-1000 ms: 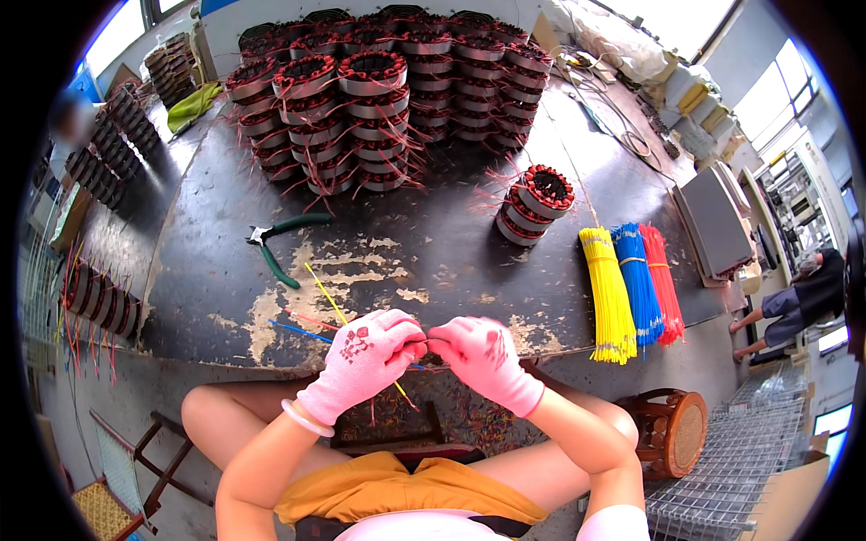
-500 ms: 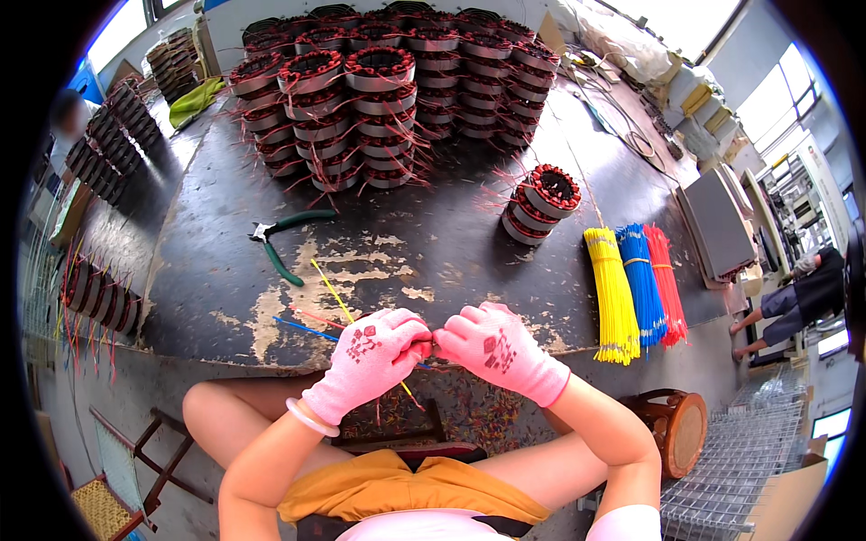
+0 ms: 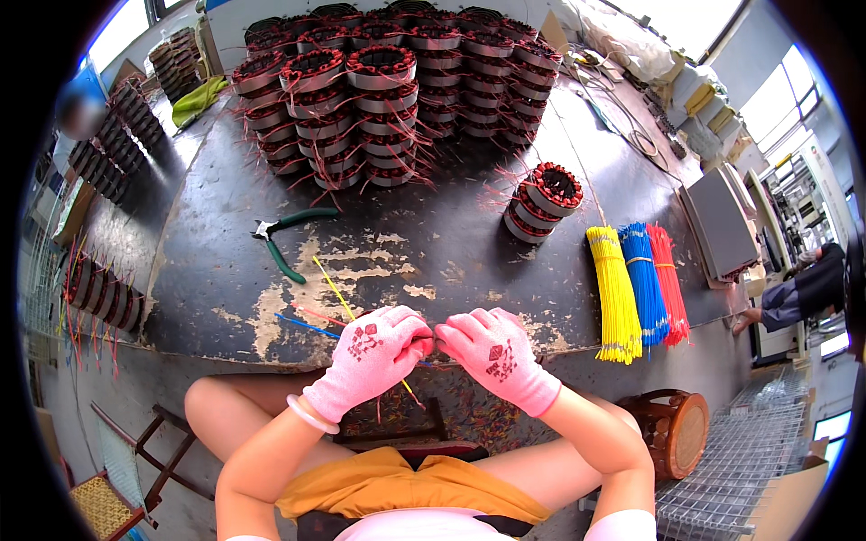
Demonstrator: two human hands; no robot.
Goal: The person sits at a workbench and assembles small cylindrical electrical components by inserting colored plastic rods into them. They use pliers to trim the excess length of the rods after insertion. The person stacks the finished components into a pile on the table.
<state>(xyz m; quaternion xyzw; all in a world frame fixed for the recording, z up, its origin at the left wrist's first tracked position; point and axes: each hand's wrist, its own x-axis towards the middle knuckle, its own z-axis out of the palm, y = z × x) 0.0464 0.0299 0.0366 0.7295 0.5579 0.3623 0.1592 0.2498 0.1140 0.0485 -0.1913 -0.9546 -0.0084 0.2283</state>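
Observation:
My left hand (image 3: 368, 356), in a pink knit glove, is closed at the table's near edge, its fingertips pinched together. A yellow wire (image 3: 332, 286), a red wire (image 3: 320, 313) and a blue wire (image 3: 308, 326) stick out from behind it; yellow wire also shows below its wrist side. My right hand (image 3: 498, 354), gloved alike, is closed beside it with fingertips almost touching the left's. What the fingertips hold is hidden. A dark part shows only slightly behind the left hand. Green-handled cutting pliers (image 3: 287, 236) lie open beyond the hands.
Stacked motor stators (image 3: 383, 113) with red windings fill the table's back; a short stator stack (image 3: 541, 203) stands nearer. Bundles of yellow wires (image 3: 615, 298), blue wires (image 3: 643, 284) and red wires (image 3: 667, 284) lie at right. A wooden stool (image 3: 678, 433) stands below. Another person (image 3: 798, 288) is at far right.
My right hand has tilted slightly and its fingertips have shifted a little right, widening the gap to the left hand. The left hand stays nearly still. The person at far right has moved.

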